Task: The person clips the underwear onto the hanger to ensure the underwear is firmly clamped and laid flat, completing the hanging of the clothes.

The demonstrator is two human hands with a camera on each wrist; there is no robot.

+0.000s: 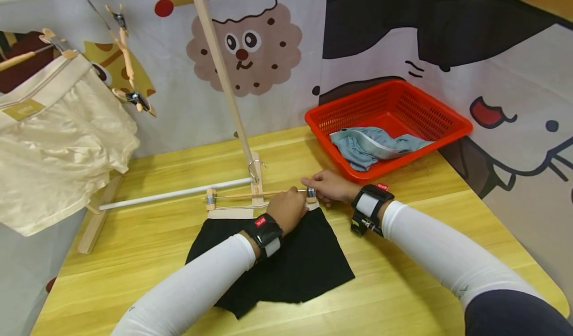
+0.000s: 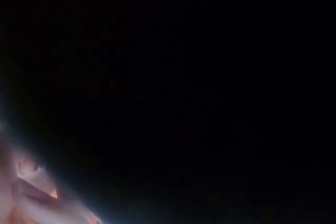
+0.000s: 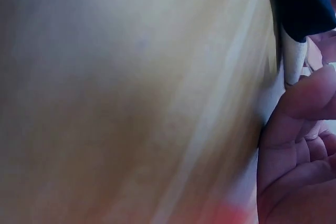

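Black shorts (image 1: 309, 256) with a cream waistband (image 1: 233, 212) lie flat on the table. A wooden clip hanger (image 1: 237, 195) lies along the waistband, its left clip (image 1: 210, 200) set over the band. My left hand (image 1: 287, 209) has curled fingers at the waistband near the hanger's right end and grips it there; its fingertips are hidden. At that end my right hand (image 1: 333, 187) pinches the right clip (image 1: 311, 195). The right wrist view shows curled fingers (image 3: 294, 140) beside the band and black cloth (image 3: 304, 3). Most of the left wrist view is dark.
A red basket (image 1: 447, 129) holding blue-grey garments (image 1: 376, 144) stands at the back right. The rack's upright (image 1: 224, 72) and lower white bar (image 1: 174, 194) are behind the shorts. Cream shorts (image 1: 67, 142) and another clip hanger (image 1: 125, 57) hang at left.
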